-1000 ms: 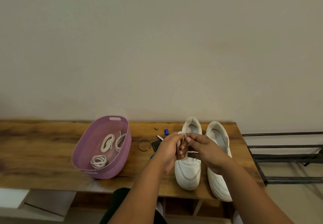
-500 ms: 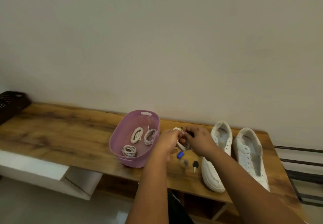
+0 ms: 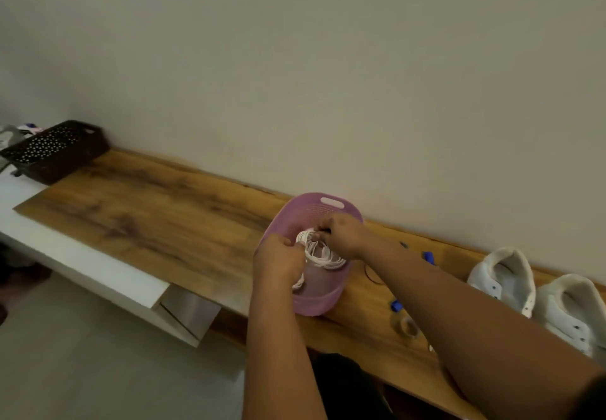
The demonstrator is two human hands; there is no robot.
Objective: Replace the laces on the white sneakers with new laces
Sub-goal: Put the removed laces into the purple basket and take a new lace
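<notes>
both hands work over the purple basket (image 3: 328, 301): left hand (image 3: 278, 260) and right hand (image 3: 342, 234) each grasp the coiled white laces (image 3: 319, 252), probably to deposit them; sneakers (image 3: 501, 278) sit unlaced.

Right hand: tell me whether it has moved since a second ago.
Yes. The right hand has gone from above the white sneakers leftward to over the purple basket, now pinching coiled laces.

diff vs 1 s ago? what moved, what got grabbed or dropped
Both hands carried the coiled lace from above the sneakers leftward to over the purple basket. The left hand and right hand both still grip it; nothing was let go. The camera swung left too, bringing a dark basket into view. Both white sneakers stay unlaced on the wooden bench, as do the small items beside them.
</notes>
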